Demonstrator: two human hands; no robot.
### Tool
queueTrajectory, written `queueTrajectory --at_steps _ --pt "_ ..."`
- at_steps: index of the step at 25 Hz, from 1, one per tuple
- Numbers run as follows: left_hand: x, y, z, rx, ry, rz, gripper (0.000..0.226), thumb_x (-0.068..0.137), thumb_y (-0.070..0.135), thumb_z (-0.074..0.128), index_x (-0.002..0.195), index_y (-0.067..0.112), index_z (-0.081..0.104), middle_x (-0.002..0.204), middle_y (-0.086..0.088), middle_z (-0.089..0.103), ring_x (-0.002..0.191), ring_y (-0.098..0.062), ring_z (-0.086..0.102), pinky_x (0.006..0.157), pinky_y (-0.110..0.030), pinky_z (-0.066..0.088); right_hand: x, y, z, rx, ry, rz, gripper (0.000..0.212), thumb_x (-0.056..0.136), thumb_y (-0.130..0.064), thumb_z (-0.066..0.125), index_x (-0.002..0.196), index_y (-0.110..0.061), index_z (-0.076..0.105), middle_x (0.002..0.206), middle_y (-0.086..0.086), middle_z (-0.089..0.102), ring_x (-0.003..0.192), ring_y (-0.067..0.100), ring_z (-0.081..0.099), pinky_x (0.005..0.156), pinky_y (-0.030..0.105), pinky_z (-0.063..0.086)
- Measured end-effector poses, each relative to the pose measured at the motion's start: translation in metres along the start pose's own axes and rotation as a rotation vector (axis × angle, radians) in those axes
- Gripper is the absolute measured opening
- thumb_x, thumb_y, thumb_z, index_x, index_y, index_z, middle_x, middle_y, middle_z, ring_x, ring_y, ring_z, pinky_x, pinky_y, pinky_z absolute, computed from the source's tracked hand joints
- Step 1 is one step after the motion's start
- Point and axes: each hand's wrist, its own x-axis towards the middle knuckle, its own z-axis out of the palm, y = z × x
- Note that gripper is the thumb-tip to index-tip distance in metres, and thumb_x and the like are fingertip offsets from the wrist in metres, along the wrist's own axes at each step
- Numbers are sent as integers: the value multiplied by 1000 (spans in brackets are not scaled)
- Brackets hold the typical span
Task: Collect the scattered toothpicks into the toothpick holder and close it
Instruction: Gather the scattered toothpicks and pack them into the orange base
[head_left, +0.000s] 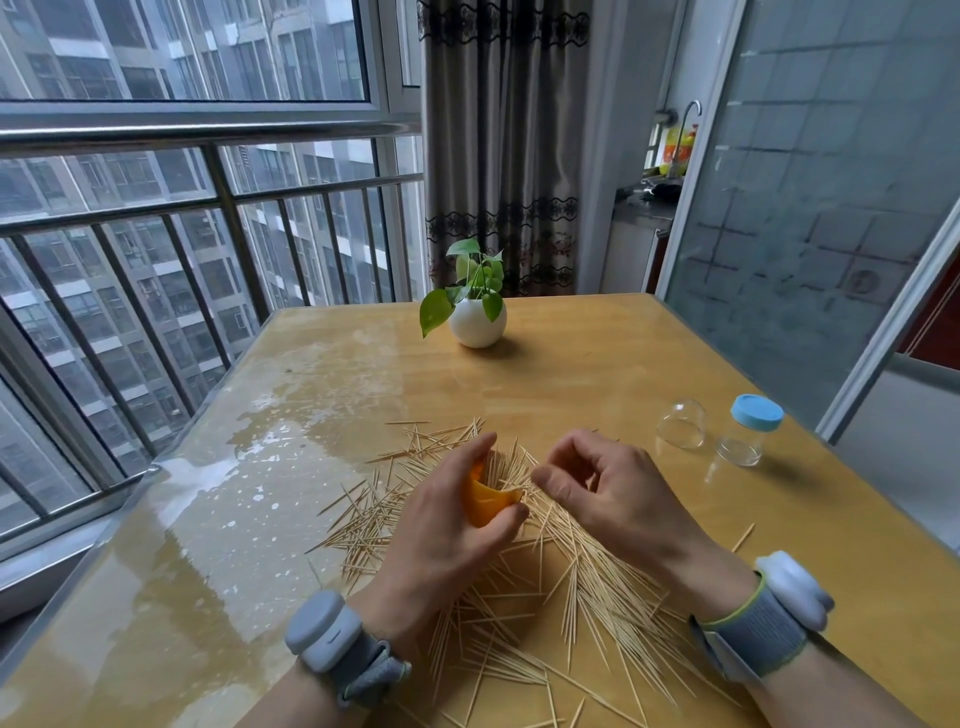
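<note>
Loads of toothpicks (587, 587) lie scattered on the desk (571, 374), under & around the orange holder (485, 501). My L hand (447, 540) grips the holder, tilted, w/ a bunch of picks standing in it. R hand (608, 493) is just right of the holder, fingers curled; can't tell if it pinches a pick. Clear dome (680, 423) & blue-capped jar (750, 428) sit well right of the holder.

The left hand (451, 543) covers most of the orange toothpick holder (487, 502). Only a wedge shows in its grip, and its mouth and contents cannot be made out. Just right of the holder, the right hand (615, 499) curls its fingers; whether they pinch anything is unclear. Below the holder, toothpicks (597, 616) lie partly under both wrists, and the pile, forearms and bench (249, 545) run off the bottom edge.
</note>
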Motion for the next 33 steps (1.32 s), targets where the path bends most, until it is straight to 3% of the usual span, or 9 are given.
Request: queueTrajectory --at_steps 4,10,13,15,18,21,23,26,33 --pt "0 1 0 13 -5 23 80 77 45 78 147 28 43 132 12 56 114 2 53 88 2 37 0 2 7 -63 -98 -5 14 92 -30 67 83 -19 70 67 -1 64 59 11 55 53 27 44" --pt "1 0 -1 39 -103 55 89 71 53 70 150 44 27 122 13 56 100 -5 61 87 -26 55 6 0 -13 -76 -203 23 28 93 -20 63 66 -15 59 56 -7 48 53 3 41 51 22 34" --pt "1 -1 1 52 -170 93 94 74 44 73 151 48 20 123 15 53 104 -4 60 90 -21 51 9 -3 -12 -71 -344 59 40 93 -26 63 57 -16 50 53 -9 40 50 6 36 50 25 30" --pt "1 -2 1 29 -202 104 93 76 37 74 151 47 19 124 12 53 103 -4 59 89 -21 52 10 -2 -9 -61 -286 108 50 96 -44 57 57 -13 49 53 -5 41 48 9 35 48 27 28" --pt "1 -5 -1 -62 -132 50 87 76 39 67 151 41 25 120 7 54 93 -8 62 81 -26 56 9 10 -22 -319 -106 331 60 93 -64 43 74 -10 60 70 2 65 60 17 58 54 30 42" --pt "5 -6 -9 -103 14 -34 83 79 33 68 151 37 27 117 10 56 77 -10 64 68 -33 61 2 16 -20 -690 -216 548 60 89 -69 46 113 -15 60 111 3 65 96 22 63 77 34 52" --pt "7 -8 -14 -143 94 -62 81 83 22 71 151 34 28 115 12 56 76 -8 64 65 -30 61 3 14 -1 -745 -288 546 80 83 -76 47 133 -13 49 130 6 54 114 25 57 92 40 50" --pt "10 -10 -23 -146 187 -57 80 83 14 72 149 32 31 112 14 56 80 -7 62 65 -26 58 11 7 28 -819 -328 431 93 75 -83 49 134 -12 45 130 8 50 117 26 52 96 42 48" --pt "9 -15 -29 -164 180 -11 84 82 8 73 150 34 30 112 12 54 84 -9 62 71 -23 56 24 -16 43 -731 -500 295 52 83 -58 66 110 -16 51 111 2 60 98 23 56 87 40 49"
